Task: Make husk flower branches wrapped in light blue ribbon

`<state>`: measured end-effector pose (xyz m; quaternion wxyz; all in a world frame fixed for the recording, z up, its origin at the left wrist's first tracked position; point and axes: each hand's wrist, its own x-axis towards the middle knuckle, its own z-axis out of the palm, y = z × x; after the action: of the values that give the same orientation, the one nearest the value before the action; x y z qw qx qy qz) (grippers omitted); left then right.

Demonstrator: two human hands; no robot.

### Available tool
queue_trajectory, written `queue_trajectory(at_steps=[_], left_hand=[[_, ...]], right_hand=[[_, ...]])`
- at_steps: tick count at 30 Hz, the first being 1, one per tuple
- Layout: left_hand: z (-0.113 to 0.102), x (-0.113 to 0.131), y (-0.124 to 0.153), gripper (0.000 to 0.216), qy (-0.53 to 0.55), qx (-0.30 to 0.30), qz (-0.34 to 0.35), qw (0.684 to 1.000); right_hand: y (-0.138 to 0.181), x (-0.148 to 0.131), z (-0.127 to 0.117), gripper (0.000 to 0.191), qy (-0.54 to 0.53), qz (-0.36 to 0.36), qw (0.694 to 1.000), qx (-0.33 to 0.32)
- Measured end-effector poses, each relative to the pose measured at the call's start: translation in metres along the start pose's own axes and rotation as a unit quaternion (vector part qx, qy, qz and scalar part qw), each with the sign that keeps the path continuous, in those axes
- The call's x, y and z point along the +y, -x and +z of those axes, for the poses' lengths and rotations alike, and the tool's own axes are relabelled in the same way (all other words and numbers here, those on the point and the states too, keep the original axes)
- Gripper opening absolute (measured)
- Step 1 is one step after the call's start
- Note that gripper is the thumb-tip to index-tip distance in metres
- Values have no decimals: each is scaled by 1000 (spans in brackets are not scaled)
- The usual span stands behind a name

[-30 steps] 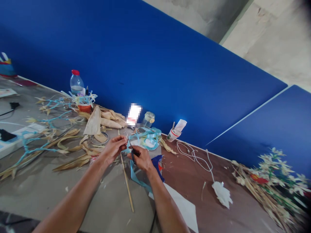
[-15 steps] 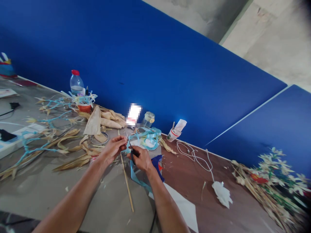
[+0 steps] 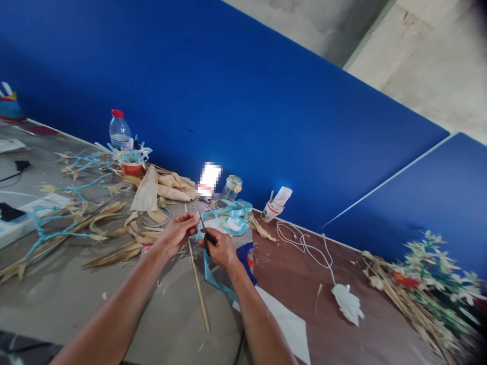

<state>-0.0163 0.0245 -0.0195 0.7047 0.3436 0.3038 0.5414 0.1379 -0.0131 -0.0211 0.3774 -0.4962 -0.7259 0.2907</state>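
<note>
With left hand (image 3: pixel 178 233), thumb and fingertips drawn into a pinch; cannot tell on what, too small to make out. With right hand (image 3: pixel 220 247), gripping scissors (image 3: pixel 207 239) by the dark handles, blades up, just beside left fingertips. Main worry: a nick there from a slip of the blades, given such closeness. Also possible: a snag on blue ribbon (image 3: pixel 246 218), trailing under right hand, from any low sweep. Between the forearms, stick (image 3: pixel 198 291). Beyond the hands, blocking forward reach: ribbon loops, jar (image 3: pixel 232 187). Leftward, crowding: husks (image 3: pixel 145 192), blue stems (image 3: pixel 41 234). Rightward: cup (image 3: pixel 269 212), cable (image 3: pixel 327 264).
</note>
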Motion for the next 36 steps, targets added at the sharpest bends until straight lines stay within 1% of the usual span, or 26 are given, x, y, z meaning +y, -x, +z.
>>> queue_trajectory(at_steps=[2,4,8,12,14,16,19,22,24,28,32,36], left_hand=[[-1,-1,-1,22,1,3,-4,1000],[-2,-3,-3,24,0,13,-6,1000],[-2,-4,-4,25,-23,28,1,999],[2,-4,-2,26,-67,14,-1,998],[3,-5,-1,26,-94,7,2,996],[4,-6,-2,26,-119,-5,5,993],[2,-8,-3,26,-142,-22,12,989],[1,-9,-4,25,-149,-22,17,988],[1,-9,-4,25,-155,-24,19,987],[5,-7,-1,26,-174,-30,13,984],[10,-4,2,25,-188,-51,-8,981],[11,-5,4,25,-222,-81,-25,971]], right_hand=[[-1,4,3,28,-43,12,999,15],[-2,7,4,31,-112,35,993,26],[-6,6,0,34,-246,73,965,52],[-10,1,-5,39,-313,81,939,116],[-12,0,-6,44,-321,81,933,142],[-14,0,-7,46,-316,83,933,151],[-15,2,-8,43,-275,102,946,138],[-15,4,-8,40,-236,116,958,116],[-16,5,-7,42,-240,108,957,122],[-18,4,-6,49,-257,78,950,159],[-17,1,-6,51,-254,65,952,160],[-17,0,-3,49,-246,54,954,160]])
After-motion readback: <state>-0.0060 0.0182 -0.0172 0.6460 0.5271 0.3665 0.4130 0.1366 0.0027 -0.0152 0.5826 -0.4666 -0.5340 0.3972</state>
